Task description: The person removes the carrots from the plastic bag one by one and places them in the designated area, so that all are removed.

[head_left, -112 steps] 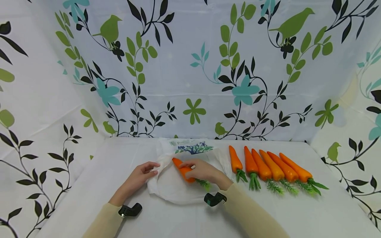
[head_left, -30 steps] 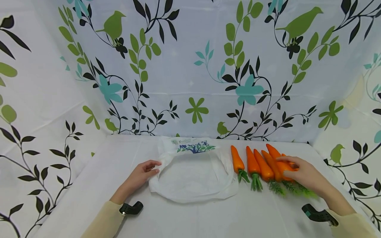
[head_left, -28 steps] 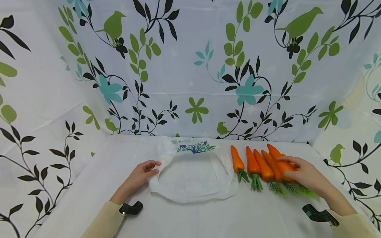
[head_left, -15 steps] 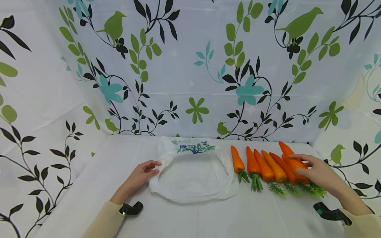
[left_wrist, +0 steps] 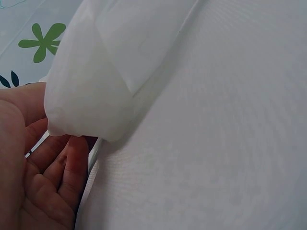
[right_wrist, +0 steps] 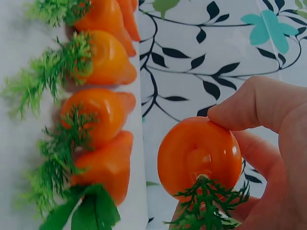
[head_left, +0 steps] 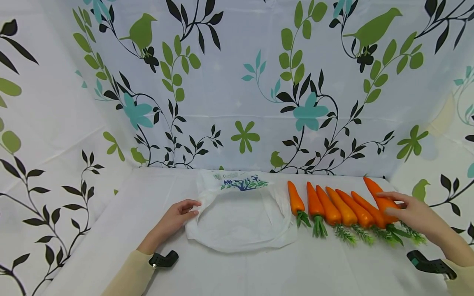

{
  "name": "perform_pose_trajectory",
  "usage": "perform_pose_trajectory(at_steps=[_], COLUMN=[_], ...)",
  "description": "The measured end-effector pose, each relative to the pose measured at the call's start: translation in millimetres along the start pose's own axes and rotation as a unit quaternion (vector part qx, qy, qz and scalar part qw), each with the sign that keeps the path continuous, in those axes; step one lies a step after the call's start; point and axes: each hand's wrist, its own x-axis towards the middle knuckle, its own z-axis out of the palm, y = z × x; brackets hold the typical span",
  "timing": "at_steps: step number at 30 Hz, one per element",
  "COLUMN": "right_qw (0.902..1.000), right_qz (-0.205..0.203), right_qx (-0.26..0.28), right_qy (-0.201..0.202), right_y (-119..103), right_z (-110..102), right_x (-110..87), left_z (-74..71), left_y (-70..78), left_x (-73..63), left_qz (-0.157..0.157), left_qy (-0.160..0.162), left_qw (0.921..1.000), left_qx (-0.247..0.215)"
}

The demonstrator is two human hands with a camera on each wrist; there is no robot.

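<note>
A white plastic bag [head_left: 244, 230] with a printed tree lies on the table, its mouth toward me. My left hand [head_left: 181, 216] pinches the left edge of its mouth; in the left wrist view, thin plastic [left_wrist: 91, 96] passes between thumb and fingers [left_wrist: 74, 167]. To the right, several orange carrots [head_left: 331, 207] with green tops lie side by side, tips pointing away. At the right end of that row, my right hand [head_left: 414, 211] grips another carrot [head_left: 375, 191] by its thick end. In the right wrist view, that carrot's round end [right_wrist: 196, 153] shows between thumb and fingers, leafy top hanging below.
A white cloth covers the table [head_left: 229, 275]. Behind it hangs a curtain [head_left: 222, 94] patterned with leaves, flowers and birds. Each forearm wears a black wrist device, one at the left wrist [head_left: 163, 260] and one at the right wrist [head_left: 431, 265].
Earlier my right hand held a carrot at the bag's mouth. It then passed over the row, and has moved on rightward with the carrot to the row's far end. My left hand stays put.
</note>
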Motion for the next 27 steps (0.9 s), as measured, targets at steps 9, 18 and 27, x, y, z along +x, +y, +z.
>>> perform_pose_trajectory(at_steps=[9, 18, 27], right_qw=[0.9994, 0.9978, 0.9956], right_qz=[0.029, 0.061, 0.086], right_qx=[-0.017, -0.020, -0.022], right_qy=[0.008, 0.017, 0.030], right_y=[22, 38, 59], right_z=[-11, -15, -10], right_x=[2.4, 3.9, 6.3], left_z=[0.2, -0.7, -0.2], left_y=[-0.1, -1.8, -0.5], left_x=[0.1, 0.6, -0.4], left_qz=[0.003, 0.005, 0.005], left_qy=[0.001, 0.001, 0.003], left_qw=[1.0000, 1.0000, 1.0000], left_qx=[-0.001, -0.003, 0.001])
